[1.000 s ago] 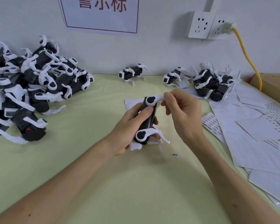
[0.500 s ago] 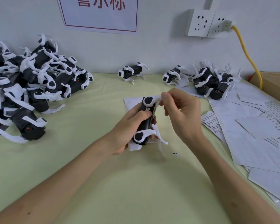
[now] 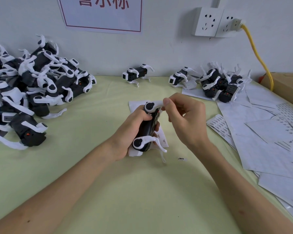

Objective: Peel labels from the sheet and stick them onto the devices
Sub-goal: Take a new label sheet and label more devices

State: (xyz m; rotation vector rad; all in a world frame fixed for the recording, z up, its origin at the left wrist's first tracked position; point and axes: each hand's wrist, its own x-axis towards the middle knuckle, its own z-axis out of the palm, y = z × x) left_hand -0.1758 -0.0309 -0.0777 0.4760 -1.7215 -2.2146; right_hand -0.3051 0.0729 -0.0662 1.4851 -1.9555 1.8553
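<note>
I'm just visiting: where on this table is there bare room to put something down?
The widest bare cloth lies at the near edge, between the two forearms, apart from one loose label. A second patch sits between the left pile of devices and the left hand holding a device. Crowded: the paper sheets on the right, and the back-right cluster.

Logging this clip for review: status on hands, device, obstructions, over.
Left hand grips device round its body. Right hand pinches at its upper end; no label discernible there. One loose label on table nearby, nothing blocking.
</note>
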